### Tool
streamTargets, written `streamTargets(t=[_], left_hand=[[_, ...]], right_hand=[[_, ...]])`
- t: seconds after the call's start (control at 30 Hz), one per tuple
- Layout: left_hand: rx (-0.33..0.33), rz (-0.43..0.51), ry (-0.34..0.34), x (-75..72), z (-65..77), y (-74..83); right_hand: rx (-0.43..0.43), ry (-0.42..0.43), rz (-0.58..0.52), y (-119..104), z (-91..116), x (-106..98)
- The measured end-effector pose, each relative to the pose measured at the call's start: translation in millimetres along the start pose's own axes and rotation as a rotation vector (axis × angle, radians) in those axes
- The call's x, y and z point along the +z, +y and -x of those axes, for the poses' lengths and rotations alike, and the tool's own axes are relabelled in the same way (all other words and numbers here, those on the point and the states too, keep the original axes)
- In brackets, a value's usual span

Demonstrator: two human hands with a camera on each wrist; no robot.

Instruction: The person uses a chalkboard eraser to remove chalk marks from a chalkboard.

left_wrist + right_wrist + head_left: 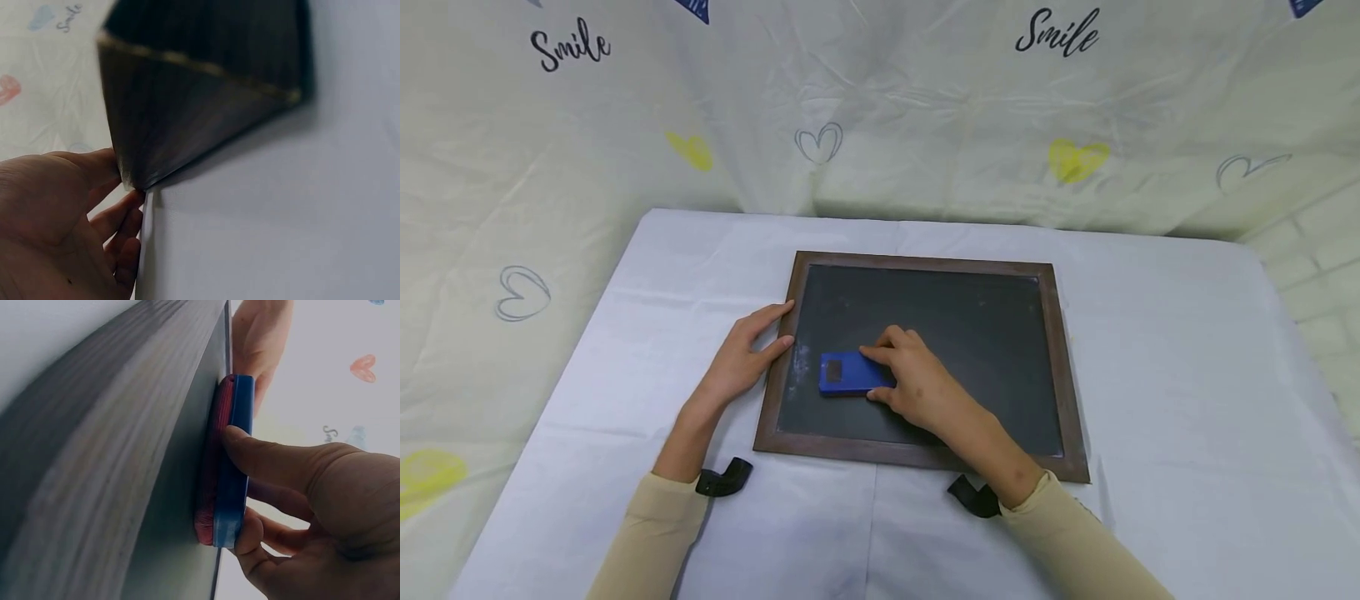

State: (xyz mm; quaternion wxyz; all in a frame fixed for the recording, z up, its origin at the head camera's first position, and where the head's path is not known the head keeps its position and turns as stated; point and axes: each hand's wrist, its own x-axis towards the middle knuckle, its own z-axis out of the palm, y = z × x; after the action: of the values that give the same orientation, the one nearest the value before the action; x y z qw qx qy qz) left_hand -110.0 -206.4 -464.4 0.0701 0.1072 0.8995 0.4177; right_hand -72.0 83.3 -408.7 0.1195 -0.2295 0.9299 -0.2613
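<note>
A chalkboard (pixel 925 333) with a brown wooden frame lies flat in front of me. My right hand (pixel 917 379) grips a blue board eraser (pixel 846 372) by its long sides, thumb on the near side and fingers on the far side. In the right wrist view the eraser (pixel 232 481) shows a red felt face turned to the dark board surface. My left hand (pixel 741 358) rests at the frame's left side, its thumb and fingertips on the wood. From the left wrist, the left hand (pixel 69 219) touches the frame's edge (pixel 169 119).
The board lies on a table with a white cloth (pixel 1180 375). Behind it hangs a pale curtain (pixel 925 108) printed with hearts and words. Faint whitish smudges (pixel 799 367) mark the board left of the eraser. Black straps (pixel 724 478) sit at both wrists.
</note>
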Motion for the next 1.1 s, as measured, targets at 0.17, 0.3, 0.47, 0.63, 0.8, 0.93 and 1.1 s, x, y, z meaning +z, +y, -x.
streamTargets(t=[0.17,0.3,0.47,0.63,0.8,0.93,1.1], left_hand=[[-0.008,0.006,-0.008,-0.8,1.1,-0.7],[0.003,0.013,-0.007,-1.2,2.6,-2.6],[0.018,0.023,-0.007,-0.5,1.3,-3.6],[0.025,0.02,-0.009,-0.4,-1.4,-4.9],[0.034,0.012,-0.009,-1.1,-3.3,-5.1],[0.031,0.012,-0.01,-1.7,-3.2,-4.9],[0.024,0.017,-0.012,-0.6,-2.8,-4.3]], right_hand=[[0.015,0.017,0.047,-0.8,2.7,2.0],[0.057,0.038,0.107,-2.9,6.3,5.3],[0.103,0.084,0.127,-1.6,9.4,5.8],[0.154,0.138,0.146,8.0,13.8,1.5],[0.208,0.192,0.137,22.1,21.4,-4.0],[0.256,0.221,0.12,30.6,29.2,-7.4],[0.307,0.237,0.109,40.4,38.6,-12.8]])
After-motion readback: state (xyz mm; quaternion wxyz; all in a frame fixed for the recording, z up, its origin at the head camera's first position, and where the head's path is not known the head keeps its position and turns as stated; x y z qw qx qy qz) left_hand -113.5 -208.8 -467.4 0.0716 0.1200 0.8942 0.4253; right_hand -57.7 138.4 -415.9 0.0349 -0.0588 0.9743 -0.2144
